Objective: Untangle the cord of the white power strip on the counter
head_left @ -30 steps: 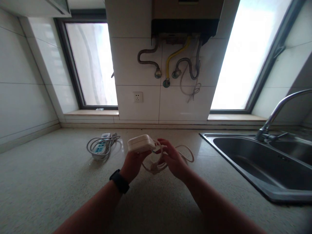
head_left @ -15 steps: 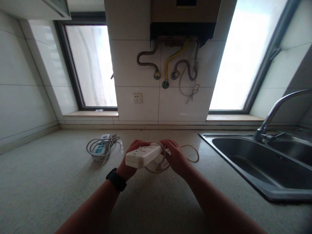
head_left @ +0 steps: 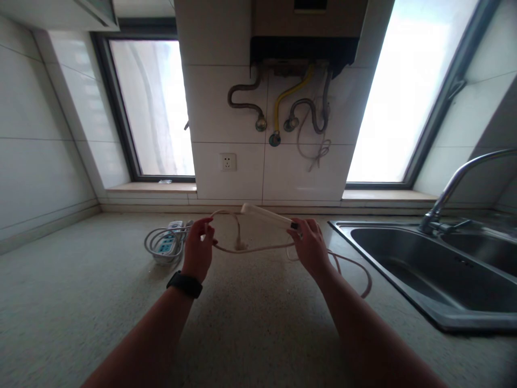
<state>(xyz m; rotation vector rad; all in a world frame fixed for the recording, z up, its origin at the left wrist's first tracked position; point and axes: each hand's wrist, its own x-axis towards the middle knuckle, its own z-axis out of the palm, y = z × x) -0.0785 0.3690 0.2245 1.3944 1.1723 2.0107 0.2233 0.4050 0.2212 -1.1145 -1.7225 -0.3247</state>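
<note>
My right hand (head_left: 310,245) is closed on the near right end of a white power strip (head_left: 266,216), which is tilted with its far end up and to the left. Off to the left, my left hand (head_left: 198,245) pinches the strip's pale power cord (head_left: 258,249). The cord runs between both hands, and a loop of it lies right of my right hand. Its plug (head_left: 240,244) hangs or rests between the hands; I cannot tell which. A dark watch band circles my left wrist.
Beyond my left hand, a second power strip (head_left: 166,243) with blue sockets lies on the counter (head_left: 100,302) under its coiled cord. A steel sink (head_left: 404,280) with a faucet (head_left: 448,188) is at the right. On the wall are a socket (head_left: 228,161) and a water heater (head_left: 305,32) with hoses.
My left hand has let go of the power strip, moved left and taken the cord. The strip has swung away to the right-hand side, now held by my right hand. The cord is spread wider.
</note>
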